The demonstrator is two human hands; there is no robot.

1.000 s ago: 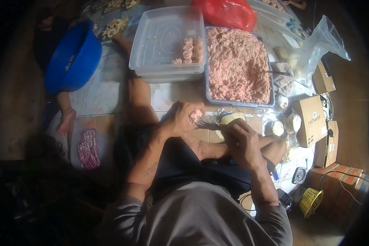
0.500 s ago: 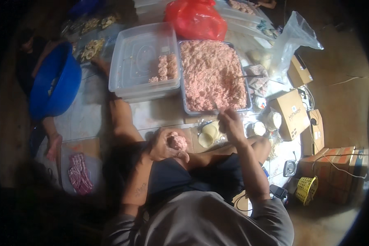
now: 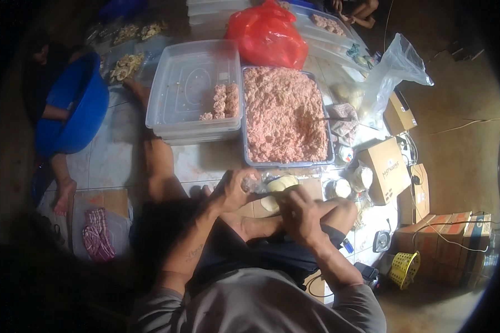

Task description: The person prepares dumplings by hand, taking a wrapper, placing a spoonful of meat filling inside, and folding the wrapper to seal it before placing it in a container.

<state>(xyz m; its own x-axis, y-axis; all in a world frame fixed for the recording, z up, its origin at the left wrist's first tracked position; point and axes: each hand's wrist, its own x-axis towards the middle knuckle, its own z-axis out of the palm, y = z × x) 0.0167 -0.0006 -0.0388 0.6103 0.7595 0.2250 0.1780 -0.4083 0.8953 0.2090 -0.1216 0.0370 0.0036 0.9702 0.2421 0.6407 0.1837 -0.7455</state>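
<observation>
Okay, my feed has the left hand (image 3: 233, 191) w/ its fingers curled in, clamped on a small rough pink lump of minced paste (image 3: 252, 183), just above the crossed shins. Right hand (image 3: 301, 216) is close beside it, fingers bent in; motion blur there, so I can't tell if they're tight on anything.

The lump's prob light, soft & tacky, w/ little stiffness, so I'd cup it from below, light pressure only; a hard pinch would squash it. Thin pale-yellow round sheets (image 3: 283, 183) lie just beyond the hands; prob floppy & easy to tear, so best taken by the rim, one at a time.

Edges: the nearest hard one is the near rim of the blue-grey rectangular tray (image 3: 294, 164) full of pink paste, prob heavy, not one to shift w/ one hand. A dark utensil handle (image 3: 337, 119) juts over its R side, easy to catch w/ a sleeve. The clear plastic rectangular box (image 3: 178, 89) touches or nearly touches the tray's L side; rows of pink lumps (image 3: 226, 101) sit in its near R corner, bare base to their L.

Room: best is the pale tiled floor (image 3: 128, 139) out L. R side's tight b/c white round-topped items (image 3: 341, 188) & a brown cardboard box (image 3: 384, 171) crowd the R knee.
</observation>
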